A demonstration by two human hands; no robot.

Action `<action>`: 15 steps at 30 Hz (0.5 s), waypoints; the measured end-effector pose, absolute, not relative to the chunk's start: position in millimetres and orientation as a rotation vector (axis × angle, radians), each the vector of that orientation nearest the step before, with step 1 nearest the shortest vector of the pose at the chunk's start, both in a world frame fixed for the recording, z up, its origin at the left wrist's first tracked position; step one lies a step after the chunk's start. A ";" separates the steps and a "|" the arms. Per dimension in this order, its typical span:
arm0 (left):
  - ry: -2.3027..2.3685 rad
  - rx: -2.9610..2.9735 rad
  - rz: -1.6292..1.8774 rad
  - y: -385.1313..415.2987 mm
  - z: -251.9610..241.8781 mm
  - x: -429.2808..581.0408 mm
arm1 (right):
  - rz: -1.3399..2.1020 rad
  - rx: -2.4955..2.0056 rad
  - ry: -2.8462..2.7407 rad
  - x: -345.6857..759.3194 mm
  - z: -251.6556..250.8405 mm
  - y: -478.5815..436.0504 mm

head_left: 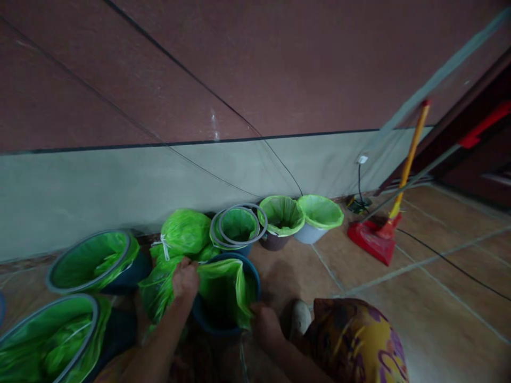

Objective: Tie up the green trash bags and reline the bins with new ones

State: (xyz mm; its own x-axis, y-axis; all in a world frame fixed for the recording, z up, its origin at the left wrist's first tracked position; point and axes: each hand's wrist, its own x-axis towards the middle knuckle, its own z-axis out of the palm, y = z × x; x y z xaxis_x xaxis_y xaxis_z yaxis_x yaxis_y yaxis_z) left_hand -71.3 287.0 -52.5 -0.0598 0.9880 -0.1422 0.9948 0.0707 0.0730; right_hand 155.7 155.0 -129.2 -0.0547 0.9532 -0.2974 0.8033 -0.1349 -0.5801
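A green bin bag (219,284) hangs partly inside a blue bin (255,276) on the floor in front of me. My left hand (186,279) grips the bag's edge at the bin's left side, its fingers closed. At the bin's right side, my right hand (265,324) pinches the other edge of the same bag; it is dark and partly blurred there. The bag's mouth is stretched open between both hands. A tied, full green bag (186,231) with a white tie lies just beyond my left hand, and more green bags (157,287) lie beside it.
Two large lined bins (128,250) (96,319) stand on the left. By the wall are a bin with loose grey rings (261,213), a lined brown bin (273,242) and a lined grey bin (309,234). A broom (415,143) and red dustpan (371,239) stand right, near a black cable (451,266).
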 end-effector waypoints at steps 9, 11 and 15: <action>1.965 1.454 0.400 236.6 -78.9 -25.1 | 1.191 -1.830 -2.069 132.2 -138.8 127.4; 1.858 1.398 0.364 225.9 -92.1 -4.7 | 1.237 -1.788 -2.106 134.9 -131.5 133.0; 1.821 1.319 0.380 225.7 -105.2 17.3 | 1.232 -1.771 -2.176 141.7 -111.2 147.0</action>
